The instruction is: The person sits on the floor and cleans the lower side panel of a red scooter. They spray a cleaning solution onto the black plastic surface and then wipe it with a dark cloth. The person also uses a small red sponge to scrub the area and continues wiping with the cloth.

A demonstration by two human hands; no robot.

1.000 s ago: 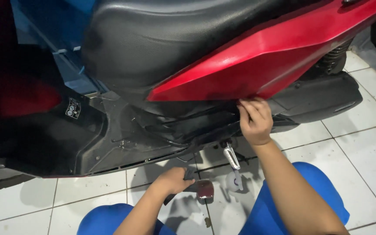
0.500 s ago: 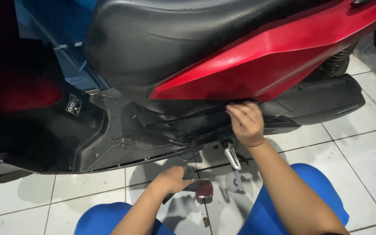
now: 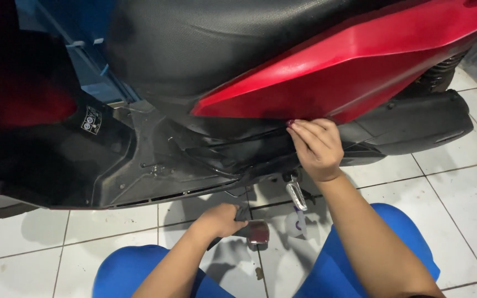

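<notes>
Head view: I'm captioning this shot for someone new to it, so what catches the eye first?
The glossy red side panel sweeping across the upper right under the black seat. Below it the right hand presses its fingertips at the panel's lower edge, while the left hand grips a dark tool low over the white floor tiles.

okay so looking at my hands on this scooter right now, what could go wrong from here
1. The right hand has its fingertips at the seam under the glossy red side panel; they could get pinched, or hard pulling might crack the panel.
2. The left hand grips a dark tool low by the white tiled floor, partly hidden; it may slip.
3. The chrome footpeg juts out near the right forearm and could scrape it.
</notes>
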